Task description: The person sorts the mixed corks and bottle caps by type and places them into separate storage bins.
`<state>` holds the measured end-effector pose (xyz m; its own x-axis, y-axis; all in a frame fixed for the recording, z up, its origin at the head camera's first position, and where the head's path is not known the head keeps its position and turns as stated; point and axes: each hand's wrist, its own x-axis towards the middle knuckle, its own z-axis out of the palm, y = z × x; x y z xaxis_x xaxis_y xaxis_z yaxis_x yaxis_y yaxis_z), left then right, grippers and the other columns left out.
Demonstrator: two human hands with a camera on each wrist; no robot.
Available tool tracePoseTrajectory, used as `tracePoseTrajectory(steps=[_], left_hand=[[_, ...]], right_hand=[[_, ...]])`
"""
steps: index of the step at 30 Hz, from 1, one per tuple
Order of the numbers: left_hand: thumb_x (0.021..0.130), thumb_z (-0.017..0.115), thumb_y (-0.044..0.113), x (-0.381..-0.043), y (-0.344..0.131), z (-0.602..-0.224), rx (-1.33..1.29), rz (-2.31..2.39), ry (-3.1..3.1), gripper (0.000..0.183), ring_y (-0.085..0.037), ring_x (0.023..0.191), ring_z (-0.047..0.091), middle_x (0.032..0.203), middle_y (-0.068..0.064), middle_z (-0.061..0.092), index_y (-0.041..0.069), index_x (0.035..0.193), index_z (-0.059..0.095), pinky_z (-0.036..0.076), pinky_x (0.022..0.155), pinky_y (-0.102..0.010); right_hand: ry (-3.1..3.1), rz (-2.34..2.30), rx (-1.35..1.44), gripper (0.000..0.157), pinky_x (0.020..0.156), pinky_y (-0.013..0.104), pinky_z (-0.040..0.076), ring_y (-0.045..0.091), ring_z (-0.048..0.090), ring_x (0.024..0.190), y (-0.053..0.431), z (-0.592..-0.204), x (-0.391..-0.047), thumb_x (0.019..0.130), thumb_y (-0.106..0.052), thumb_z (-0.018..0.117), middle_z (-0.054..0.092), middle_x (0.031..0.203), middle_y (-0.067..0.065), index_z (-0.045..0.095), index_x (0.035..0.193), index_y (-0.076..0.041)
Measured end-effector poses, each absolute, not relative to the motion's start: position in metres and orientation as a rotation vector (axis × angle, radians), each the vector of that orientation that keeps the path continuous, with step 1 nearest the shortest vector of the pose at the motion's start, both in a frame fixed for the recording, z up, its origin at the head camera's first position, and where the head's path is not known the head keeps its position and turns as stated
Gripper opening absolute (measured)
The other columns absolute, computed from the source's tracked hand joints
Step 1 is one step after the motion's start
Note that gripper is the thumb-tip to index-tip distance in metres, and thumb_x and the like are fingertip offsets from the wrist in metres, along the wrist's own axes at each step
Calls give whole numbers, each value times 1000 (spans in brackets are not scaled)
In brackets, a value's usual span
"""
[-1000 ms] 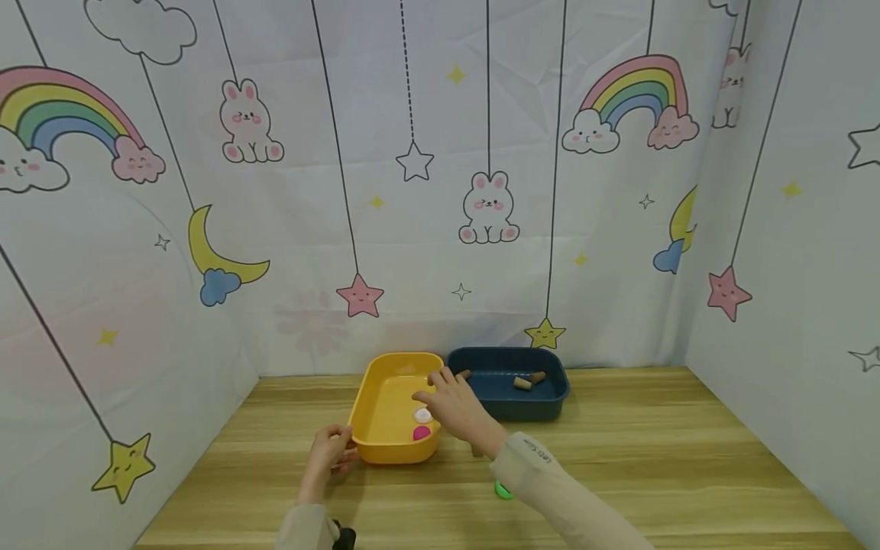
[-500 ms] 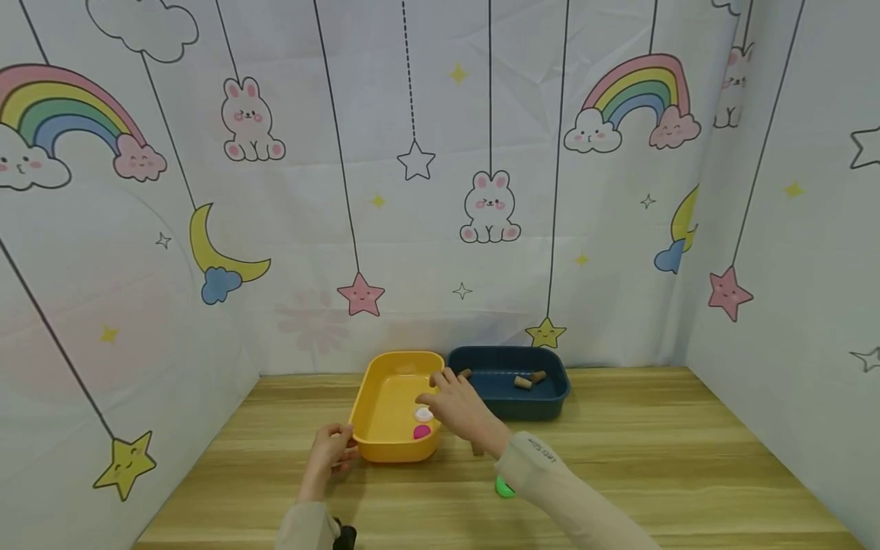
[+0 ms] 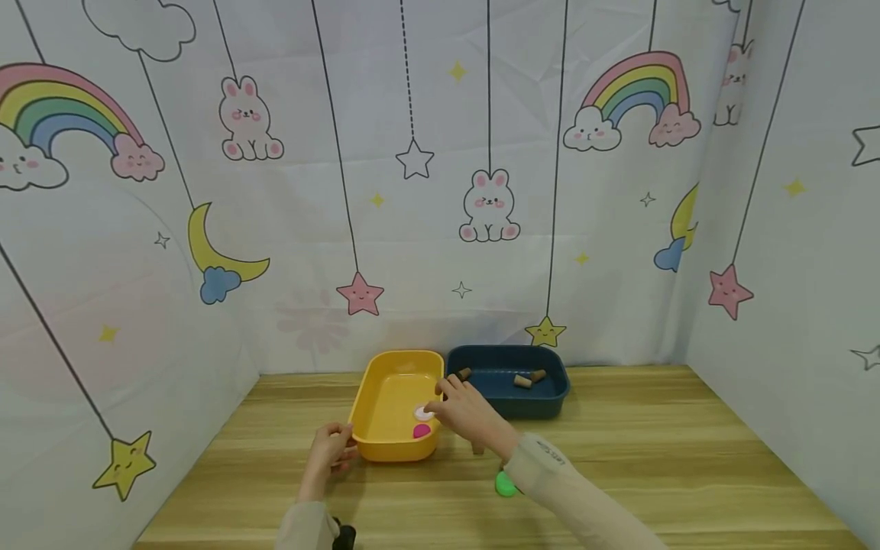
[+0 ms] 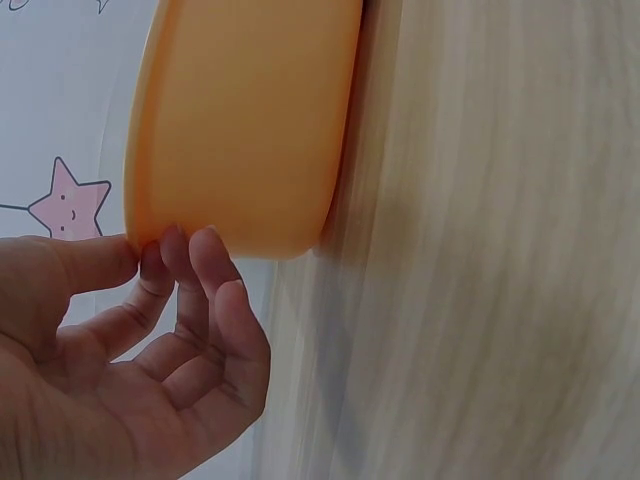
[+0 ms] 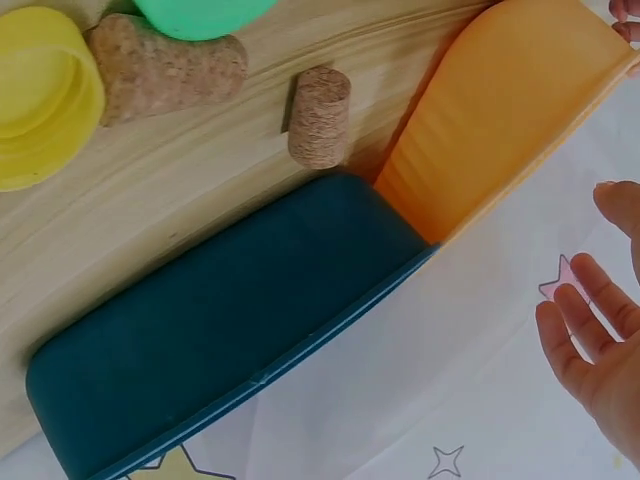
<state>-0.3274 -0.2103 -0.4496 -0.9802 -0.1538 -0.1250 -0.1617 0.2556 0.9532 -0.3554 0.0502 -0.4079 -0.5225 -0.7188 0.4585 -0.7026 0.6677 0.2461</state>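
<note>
My left hand (image 3: 328,451) pinches the near left corner of a yellow plastic bin (image 3: 395,452). In the left wrist view its thumb and fingertips meet at the bin's rim. A white bottle cap (image 3: 422,413) and a pink bottle cap (image 3: 422,431) lie inside, near the front right corner. Above the bin's right edge hovers my right hand (image 3: 470,412). The right wrist view shows its fingers (image 5: 587,325) spread and loosely bent, with nothing between them. A navy bin (image 3: 532,410) stands to the right of the yellow one and holds several corks (image 3: 522,382).
A green cap (image 3: 505,483) rests on the wooden table, partly beside my right sleeve. In the right wrist view, a yellow cap (image 5: 40,105), a lying cork (image 5: 165,72) and another cork (image 5: 320,118) are on the table before the bins. A printed cloth wall (image 3: 412,229) rises behind.
My right hand has drawn slightly right and toward me, uncovering more of the green cap and a cork in the navy bin. My left hand stays on the yellow bin's corner.
</note>
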Motion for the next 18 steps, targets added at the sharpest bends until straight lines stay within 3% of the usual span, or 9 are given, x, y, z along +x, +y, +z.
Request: tracePoseTrajectory(steps=[18], left_hand=[[94,41,16,-326,-210,-449,-311,1902,2473,20,-12,58,61,74,-5,60,-1,86,49,45,49,-26]], right_hand=[[-2438,0,1081,20,62,18,22,13,33,78,72,-428,-361,87,-31,54,50,89,-2,64,103,-24]])
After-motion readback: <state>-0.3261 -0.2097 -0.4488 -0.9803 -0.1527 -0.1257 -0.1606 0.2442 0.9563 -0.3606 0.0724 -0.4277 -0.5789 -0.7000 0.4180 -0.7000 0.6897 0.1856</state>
